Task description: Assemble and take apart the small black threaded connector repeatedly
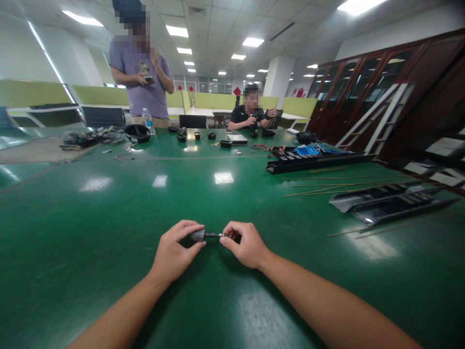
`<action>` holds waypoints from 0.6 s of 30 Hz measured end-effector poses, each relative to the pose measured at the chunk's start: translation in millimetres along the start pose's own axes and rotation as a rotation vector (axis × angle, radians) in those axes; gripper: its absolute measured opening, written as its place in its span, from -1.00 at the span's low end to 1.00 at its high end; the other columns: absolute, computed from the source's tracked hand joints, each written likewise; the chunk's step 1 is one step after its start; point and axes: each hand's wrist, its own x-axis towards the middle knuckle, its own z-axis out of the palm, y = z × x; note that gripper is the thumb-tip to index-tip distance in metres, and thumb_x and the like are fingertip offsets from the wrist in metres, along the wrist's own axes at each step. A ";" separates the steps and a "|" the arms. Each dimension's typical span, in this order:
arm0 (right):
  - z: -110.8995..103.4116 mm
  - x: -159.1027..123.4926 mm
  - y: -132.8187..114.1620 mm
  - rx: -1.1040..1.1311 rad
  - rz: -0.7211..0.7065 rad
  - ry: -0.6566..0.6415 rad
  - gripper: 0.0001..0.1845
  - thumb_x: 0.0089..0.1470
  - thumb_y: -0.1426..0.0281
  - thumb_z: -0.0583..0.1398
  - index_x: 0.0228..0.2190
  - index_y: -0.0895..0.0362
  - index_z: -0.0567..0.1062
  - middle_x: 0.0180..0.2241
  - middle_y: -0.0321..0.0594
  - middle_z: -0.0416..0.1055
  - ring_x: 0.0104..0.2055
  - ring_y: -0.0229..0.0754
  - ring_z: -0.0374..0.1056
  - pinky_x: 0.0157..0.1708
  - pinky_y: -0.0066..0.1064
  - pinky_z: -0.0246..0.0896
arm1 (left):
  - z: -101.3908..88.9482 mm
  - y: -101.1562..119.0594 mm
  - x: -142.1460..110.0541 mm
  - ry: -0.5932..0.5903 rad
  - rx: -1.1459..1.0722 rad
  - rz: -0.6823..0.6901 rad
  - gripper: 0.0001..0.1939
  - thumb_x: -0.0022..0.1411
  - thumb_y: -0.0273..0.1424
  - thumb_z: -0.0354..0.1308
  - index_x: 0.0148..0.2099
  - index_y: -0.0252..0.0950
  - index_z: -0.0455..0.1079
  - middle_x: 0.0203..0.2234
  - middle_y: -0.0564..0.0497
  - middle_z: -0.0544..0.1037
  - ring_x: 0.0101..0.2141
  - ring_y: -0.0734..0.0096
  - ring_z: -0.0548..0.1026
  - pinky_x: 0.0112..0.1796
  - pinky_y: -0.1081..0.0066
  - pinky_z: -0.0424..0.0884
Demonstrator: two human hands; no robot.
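Above the green tabletop, a short grey metal cylinder (198, 235) with a thin dark shaft (213, 235) is held level between my two hands. My left hand (173, 252) is closed around the cylinder, with the thumb below and the fingers above. At the other end, my right hand (245, 245) pinches the shaft's tip between thumb and forefinger. Something small and dark shows within the curl of my right fingers, too small to make out. The exact kind of the held part cannot be told.
The green table (119, 228) is glossy. Black metal channels (312, 162) and thin rods (319, 190) lie on the right. Small black boxes (225, 144), a bowl (137, 133) and a bottle (147, 118) stand farther back. One person (141, 82) stands opposite; another (250, 114) sits.
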 end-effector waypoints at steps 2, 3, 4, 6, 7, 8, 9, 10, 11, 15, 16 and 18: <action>0.3 -0.5 -0.5 -0.001 -0.001 0.002 -0.89 0.02 0.38 0.25 -0.47 0.18 0.49 -0.56 -0.30 0.38 -0.52 -0.28 0.26 -0.47 -0.47 0.14 | -0.6 -1.1 0.6 0.008 0.013 -0.001 -0.72 0.11 -0.45 0.32 -0.10 -0.14 0.52 -0.19 0.05 0.55 -0.17 0.36 0.51 -0.11 0.36 0.41; 0.3 -0.7 -0.6 0.001 -0.002 0.002 -0.89 0.01 0.38 0.25 -0.47 0.18 0.48 -0.56 -0.30 0.38 -0.52 -0.28 0.26 -0.47 -0.47 0.14 | -0.9 -1.4 0.9 0.010 0.017 0.000 -0.73 0.11 -0.45 0.32 -0.11 -0.14 0.52 -0.19 0.05 0.55 -0.17 0.36 0.51 -0.11 0.36 0.41; 0.3 -0.8 -0.6 0.002 -0.003 0.003 -0.89 0.01 0.38 0.25 -0.47 0.18 0.48 -0.56 -0.30 0.38 -0.52 -0.28 0.26 -0.47 -0.47 0.14 | -1.2 -1.5 1.1 0.012 0.020 0.002 -0.74 0.11 -0.45 0.32 -0.11 -0.14 0.52 -0.19 0.05 0.55 -0.17 0.36 0.51 -0.10 0.36 0.40; 0.1 -0.6 -0.5 0.003 -0.006 0.003 -0.89 0.01 0.38 0.25 -0.47 0.18 0.48 -0.56 -0.30 0.37 -0.52 -0.28 0.26 -0.46 -0.48 0.14 | -1.5 -0.8 1.2 0.015 0.018 0.009 -0.76 0.11 -0.43 0.32 -0.13 -0.16 0.51 -0.20 0.05 0.55 -0.16 0.35 0.51 -0.09 0.35 0.40; -0.1 -0.3 -0.5 0.003 -0.008 0.002 -0.89 0.01 0.38 0.25 -0.47 0.18 0.48 -0.56 -0.31 0.37 -0.52 -0.29 0.26 -0.47 -0.48 0.14 | -1.7 -0.2 1.0 0.014 0.016 0.013 -0.76 0.11 -0.43 0.32 -0.13 -0.16 0.51 -0.20 0.04 0.55 -0.16 0.34 0.51 -0.09 0.35 0.40; -0.3 -0.1 -0.5 0.006 -0.008 0.002 -0.89 0.01 0.38 0.25 -0.47 0.18 0.48 -0.56 -0.31 0.37 -0.52 -0.29 0.26 -0.47 -0.48 0.14 | -1.8 0.4 0.7 0.011 0.014 0.016 -0.77 0.11 -0.42 0.32 -0.13 -0.16 0.51 -0.20 0.04 0.55 -0.17 0.34 0.51 -0.09 0.35 0.40; -0.5 0.1 -0.7 0.009 -0.007 0.006 -0.89 0.01 0.38 0.25 -0.48 0.18 0.48 -0.57 -0.31 0.36 -0.53 -0.29 0.25 -0.48 -0.48 0.13 | -2.0 0.9 0.4 0.005 0.014 0.016 -0.77 0.12 -0.40 0.32 -0.13 -0.17 0.51 -0.20 0.03 0.55 -0.16 0.33 0.51 -0.09 0.34 0.41; -0.7 0.3 -0.9 0.014 -0.006 0.011 -0.88 0.01 0.38 0.25 -0.48 0.18 0.47 -0.57 -0.31 0.36 -0.53 -0.30 0.24 -0.49 -0.48 0.12 | -2.3 1.1 0.2 0.003 0.019 0.015 -0.78 0.12 -0.39 0.31 -0.13 -0.17 0.51 -0.20 0.03 0.55 -0.16 0.32 0.51 -0.09 0.34 0.41; -0.8 0.3 -1.3 0.019 -0.003 0.018 -0.88 0.01 0.38 0.25 -0.49 0.18 0.47 -0.57 -0.31 0.35 -0.54 -0.30 0.24 -0.49 -0.48 0.12 | -2.7 0.8 0.3 0.010 0.031 0.008 -0.78 0.13 -0.36 0.31 -0.13 -0.17 0.50 -0.20 0.02 0.56 -0.16 0.31 0.51 -0.09 0.33 0.41; 0.1 -0.7 -2.1 0.035 -0.011 0.014 -0.86 0.01 0.38 0.25 -0.51 0.18 0.47 -0.58 -0.31 0.35 -0.54 -0.30 0.24 -0.49 -0.48 0.13 | -5.4 -5.7 4.2 0.132 0.122 -0.136 -0.68 0.09 -0.19 0.34 -0.12 -0.19 0.49 -0.21 -0.01 0.57 -0.17 0.22 0.52 -0.06 0.25 0.41; 0.5 -1.1 -1.7 0.039 -0.017 0.001 -0.87 0.00 0.38 0.25 -0.50 0.18 0.47 -0.58 -0.31 0.35 -0.54 -0.30 0.24 -0.48 -0.48 0.14 | -6.1 -8.3 5.8 0.166 0.129 -0.208 -0.63 0.08 -0.14 0.33 -0.10 -0.19 0.49 -0.21 -0.02 0.58 -0.19 0.20 0.53 -0.06 0.22 0.42; 1.6 -1.5 -0.1 0.049 -0.026 -0.026 -0.87 0.00 0.37 0.26 -0.50 0.18 0.47 -0.58 -0.31 0.35 -0.54 -0.30 0.25 -0.48 -0.49 0.15 | -6.7 -12.9 9.3 0.208 0.046 -0.342 -0.56 0.11 -0.07 0.28 -0.05 -0.22 0.46 -0.19 -0.05 0.59 -0.18 0.16 0.54 -0.04 0.17 0.43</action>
